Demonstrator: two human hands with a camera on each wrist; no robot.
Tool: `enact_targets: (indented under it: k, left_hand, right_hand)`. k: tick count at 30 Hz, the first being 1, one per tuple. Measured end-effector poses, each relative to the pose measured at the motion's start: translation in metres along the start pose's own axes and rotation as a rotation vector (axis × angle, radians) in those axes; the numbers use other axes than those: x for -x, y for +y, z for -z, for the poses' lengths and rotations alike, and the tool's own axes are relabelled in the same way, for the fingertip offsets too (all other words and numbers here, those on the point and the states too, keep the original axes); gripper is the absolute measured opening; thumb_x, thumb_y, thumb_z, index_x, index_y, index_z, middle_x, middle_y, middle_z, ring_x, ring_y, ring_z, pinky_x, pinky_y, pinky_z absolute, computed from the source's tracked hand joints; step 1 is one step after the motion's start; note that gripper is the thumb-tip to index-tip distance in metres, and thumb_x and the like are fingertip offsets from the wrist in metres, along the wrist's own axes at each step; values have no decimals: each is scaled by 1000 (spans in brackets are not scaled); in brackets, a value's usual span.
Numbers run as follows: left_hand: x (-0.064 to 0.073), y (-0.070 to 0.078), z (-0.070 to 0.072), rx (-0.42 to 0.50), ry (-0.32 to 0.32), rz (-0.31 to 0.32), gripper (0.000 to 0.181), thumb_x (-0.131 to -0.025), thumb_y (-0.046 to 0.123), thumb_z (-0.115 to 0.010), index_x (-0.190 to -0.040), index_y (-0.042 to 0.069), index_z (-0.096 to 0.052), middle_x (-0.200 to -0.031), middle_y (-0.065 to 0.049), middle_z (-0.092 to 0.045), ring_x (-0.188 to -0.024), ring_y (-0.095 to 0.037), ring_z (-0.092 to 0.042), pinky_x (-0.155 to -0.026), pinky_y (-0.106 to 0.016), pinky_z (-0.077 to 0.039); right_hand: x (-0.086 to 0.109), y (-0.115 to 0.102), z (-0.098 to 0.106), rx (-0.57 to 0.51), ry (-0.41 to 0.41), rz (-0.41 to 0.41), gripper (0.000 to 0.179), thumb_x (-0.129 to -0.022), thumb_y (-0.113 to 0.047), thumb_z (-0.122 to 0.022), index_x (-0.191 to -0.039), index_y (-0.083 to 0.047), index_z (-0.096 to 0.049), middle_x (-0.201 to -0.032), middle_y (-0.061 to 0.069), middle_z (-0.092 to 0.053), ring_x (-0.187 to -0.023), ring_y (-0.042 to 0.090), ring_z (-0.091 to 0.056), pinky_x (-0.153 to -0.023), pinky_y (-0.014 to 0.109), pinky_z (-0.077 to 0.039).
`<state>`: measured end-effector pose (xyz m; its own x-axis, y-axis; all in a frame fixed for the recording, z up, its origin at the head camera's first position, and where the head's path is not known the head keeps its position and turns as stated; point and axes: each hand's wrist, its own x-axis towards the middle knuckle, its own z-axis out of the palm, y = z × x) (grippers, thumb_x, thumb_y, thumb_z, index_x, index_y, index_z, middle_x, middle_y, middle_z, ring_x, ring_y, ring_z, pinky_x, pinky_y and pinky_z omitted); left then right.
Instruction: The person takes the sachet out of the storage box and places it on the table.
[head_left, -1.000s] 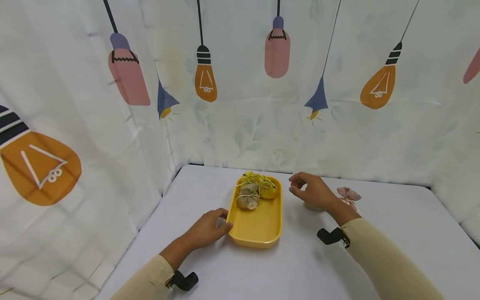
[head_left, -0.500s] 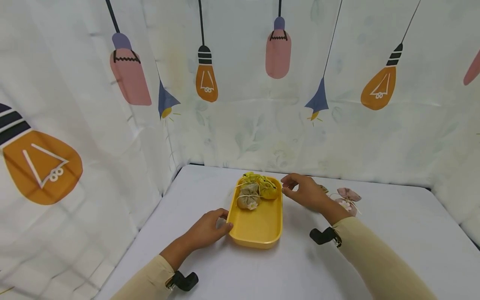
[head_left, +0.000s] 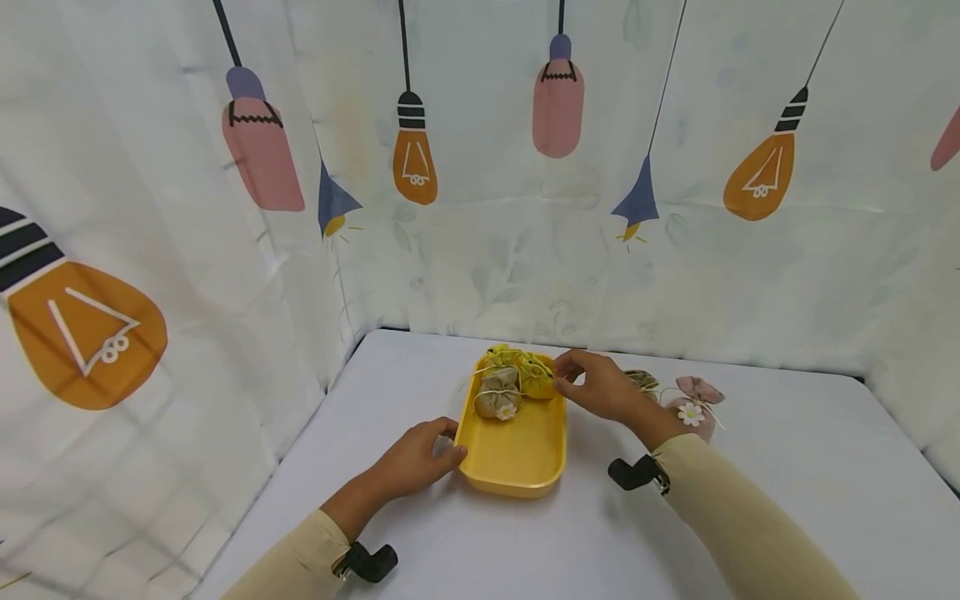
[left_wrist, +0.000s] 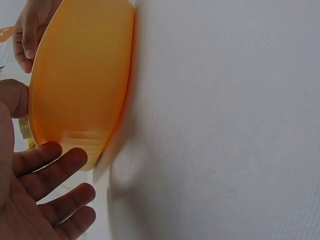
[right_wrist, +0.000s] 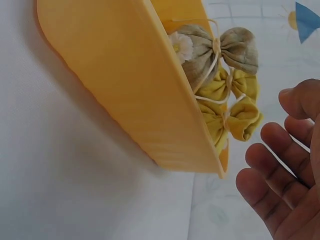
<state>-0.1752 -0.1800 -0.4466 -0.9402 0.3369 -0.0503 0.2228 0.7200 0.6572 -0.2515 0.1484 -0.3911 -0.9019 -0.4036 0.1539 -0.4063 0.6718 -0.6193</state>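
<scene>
A yellow tray (head_left: 510, 454) stands on the table. In it lie a grey-beige drawstring pouch (head_left: 495, 394) with a white flower and two yellow drawstring pouches (head_left: 537, 380). My left hand (head_left: 416, 457) is at the tray's left side. Its thumb meets the rim, and its fingers (left_wrist: 50, 175) are spread, loosely bent, by the outer wall. My right hand (head_left: 600, 387) hovers at the far right rim beside the yellow pouches. In the right wrist view its fingers (right_wrist: 275, 187) are bent loosely, holding nothing, apart from the pouches.
Right of the tray, a pink drawstring pouch (head_left: 697, 400) with a white flower and a dark olive pouch (head_left: 643, 382) lie on the white table (head_left: 810, 467), partly hidden behind my right arm. A patterned curtain (head_left: 480, 275) hangs behind the table.
My right hand has moved left to the tray's right rim, uncovering more of the pink and olive pouches. My left hand stays at the tray; the pouches inside look unmoved.
</scene>
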Motion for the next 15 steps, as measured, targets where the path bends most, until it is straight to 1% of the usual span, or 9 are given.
enact_targets:
  k: [2,8,12,15]
  left_hand:
    - [0,0,0,4,-2,2,38,-101,39,-65,-129,14,-63,-122,1,-64,-121,-26,-57,-103,-56,-45]
    - [0,-2,0,0,1,-6,40,-101,40,-64,-130,14,-62,-123,0,-64,-122,-27,-57,-103,-56,-45]
    - [0,-3,-1,-5,2,-7,39,-101,41,-64,-130,15,-62,-123,1,-64,-123,-27,-57,-104,-56,-44]
    - [0,-3,-1,-6,1,-6,38,-101,40,-64,-129,15,-62,-124,1,-64,-123,-27,-57,-103,-56,-44]
  right_hand:
    - [-1,-1,-1,-3,-4,0,26,-97,-21,-72,-120,-9,-67,-101,-3,-67,-95,19,-64,-80,41,-55]
    - [-3,-2,-7,-13,-20,14,29,-98,-22,-72,-124,-9,-67,-104,-4,-67,-96,17,-64,-80,40,-54]
    - [-5,-2,-11,-8,-24,30,29,-99,-22,-71,-124,-9,-67,-104,-4,-67,-96,17,-65,-79,40,-55]
    - [-8,-3,-14,8,-29,22,29,-99,-23,-71,-124,-9,-67,-105,-4,-67,-98,17,-65,-80,40,-55]
